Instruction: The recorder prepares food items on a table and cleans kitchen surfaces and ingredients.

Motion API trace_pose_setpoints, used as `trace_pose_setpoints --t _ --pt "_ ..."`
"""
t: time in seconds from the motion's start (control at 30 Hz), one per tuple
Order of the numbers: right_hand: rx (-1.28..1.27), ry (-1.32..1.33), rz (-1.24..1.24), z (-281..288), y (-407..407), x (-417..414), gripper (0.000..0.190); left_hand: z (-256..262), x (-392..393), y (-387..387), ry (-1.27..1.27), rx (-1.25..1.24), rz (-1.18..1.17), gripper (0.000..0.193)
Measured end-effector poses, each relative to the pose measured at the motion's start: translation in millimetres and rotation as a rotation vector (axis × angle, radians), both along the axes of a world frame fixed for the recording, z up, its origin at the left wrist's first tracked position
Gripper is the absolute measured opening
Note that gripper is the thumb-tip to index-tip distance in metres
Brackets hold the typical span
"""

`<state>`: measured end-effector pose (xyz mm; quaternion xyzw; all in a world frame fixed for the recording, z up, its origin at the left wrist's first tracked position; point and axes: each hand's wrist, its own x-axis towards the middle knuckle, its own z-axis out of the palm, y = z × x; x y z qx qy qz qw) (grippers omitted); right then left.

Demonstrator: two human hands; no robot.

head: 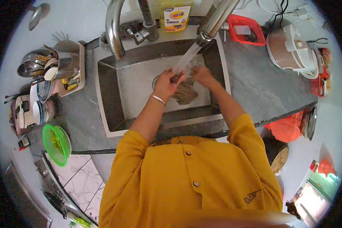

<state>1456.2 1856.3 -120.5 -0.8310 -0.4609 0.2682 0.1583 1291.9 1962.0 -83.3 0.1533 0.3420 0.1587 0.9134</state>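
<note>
Water runs from the right faucet (208, 35) into the stainless steel sink (139, 85). Under the stream, my left hand (167, 82), with a bracelet (159, 99) at its wrist, has its fingers closed around part of a wet brownish cloth (185, 94). The rest of the cloth hangs or lies over the sink bottom. My right hand (201, 76) is at the cloth's upper right, its fingers blurred by water and motion; whether it grips the cloth cannot be told. Partly behind my left hand shows the round rim of the drain (155, 82).
A second faucet (115, 31) arches over the sink's left. Behind the sink stands a yellow detergent pouch (176, 18). To the right are a red basket (246, 30) and a rice cooker (290, 50); at left, a utensil tray (82, 68), stacked bowls (41, 112) and a green colander (55, 145).
</note>
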Motion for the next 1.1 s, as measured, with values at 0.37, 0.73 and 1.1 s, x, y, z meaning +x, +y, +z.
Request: trace_pose_setpoints --t 0.37,0.73,1.1 --pt "-0.172 0.116 0.243 7.9 5.7 -71.1 0.030 -3.7 -82.8 12.2 0.117 -0.024 0.157 0.024" --pt "0.644 0.785 -0.582 47.3 23.9 15.7 0.013 -15.2 -92.2 4.2 0.262 0.461 0.043 0.017" --pt "0.584 0.875 -1.022 81.8 17.5 89.9 0.019 1.7 -79.9 -0.8 0.058 -0.079 0.125 0.016"
